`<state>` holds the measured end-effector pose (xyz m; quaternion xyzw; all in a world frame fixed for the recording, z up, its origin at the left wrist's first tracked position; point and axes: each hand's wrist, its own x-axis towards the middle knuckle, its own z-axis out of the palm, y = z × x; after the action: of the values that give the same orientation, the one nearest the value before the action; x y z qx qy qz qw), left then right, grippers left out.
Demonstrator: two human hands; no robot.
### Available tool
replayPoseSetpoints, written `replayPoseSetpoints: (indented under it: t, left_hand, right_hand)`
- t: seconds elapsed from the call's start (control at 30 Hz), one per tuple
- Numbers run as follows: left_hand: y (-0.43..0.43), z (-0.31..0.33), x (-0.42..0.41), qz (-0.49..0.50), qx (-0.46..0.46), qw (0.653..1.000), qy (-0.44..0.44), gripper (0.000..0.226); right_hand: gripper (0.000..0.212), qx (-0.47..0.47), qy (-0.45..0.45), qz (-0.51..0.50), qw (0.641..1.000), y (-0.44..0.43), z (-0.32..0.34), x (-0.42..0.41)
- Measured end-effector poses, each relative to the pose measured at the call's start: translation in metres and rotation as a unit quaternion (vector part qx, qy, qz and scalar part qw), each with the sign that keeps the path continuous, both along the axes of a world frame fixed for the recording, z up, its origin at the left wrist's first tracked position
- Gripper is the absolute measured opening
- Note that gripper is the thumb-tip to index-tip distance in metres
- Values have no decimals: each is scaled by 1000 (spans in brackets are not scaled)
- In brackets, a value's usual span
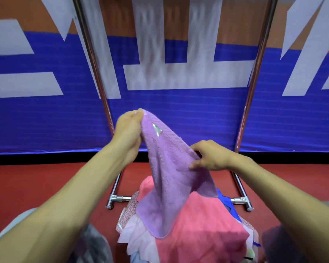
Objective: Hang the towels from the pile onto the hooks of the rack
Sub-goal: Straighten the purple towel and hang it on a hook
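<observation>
While both grips clamp purple towel [171,168] top edge, left hand [128,128] higher, right hand [210,156] lower, above pile [198,224].

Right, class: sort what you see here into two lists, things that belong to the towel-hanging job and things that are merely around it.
Part of the job:
- purple towel, held up by left hand and right hand
- pile, pink towel on top
- rack

Just around:
- blue and white banner
- red floor

Both forearms were bare, with no sleeves, watch or rings showing on the left hand [128,128] or the right hand [210,155]. Grey clothing [95,243] covered the knees.
</observation>
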<state>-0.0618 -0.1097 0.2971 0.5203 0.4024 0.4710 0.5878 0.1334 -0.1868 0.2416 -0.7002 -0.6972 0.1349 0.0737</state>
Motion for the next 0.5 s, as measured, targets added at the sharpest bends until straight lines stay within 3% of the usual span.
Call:
replayPoseSetpoints:
  t: [0.13,0.23,0.33,0.4,0.5]
  left_hand:
    - [18,-5,-17,107,-39,993,24,31]
    - [16,-10,-19,114,-34,991,53,33]
    - [13,-14,-15,99,-23,993,66,27]
    - [11,-15,-11,84,-21,995,58,13]
    - [6,-17,-4,66,-28,996,56,13]
  right_hand:
    - [26,-66,-40,-45,996,-2,-17,5]
    - [21,-73,-20,-67,995,-3,-18,5]
    - [12,-53,120,-113,985,-2,-14,4]
    - [11,-24,214,-158,964,-3,-9,2]
    - [12,6,345,-216,914,-6,0,1]
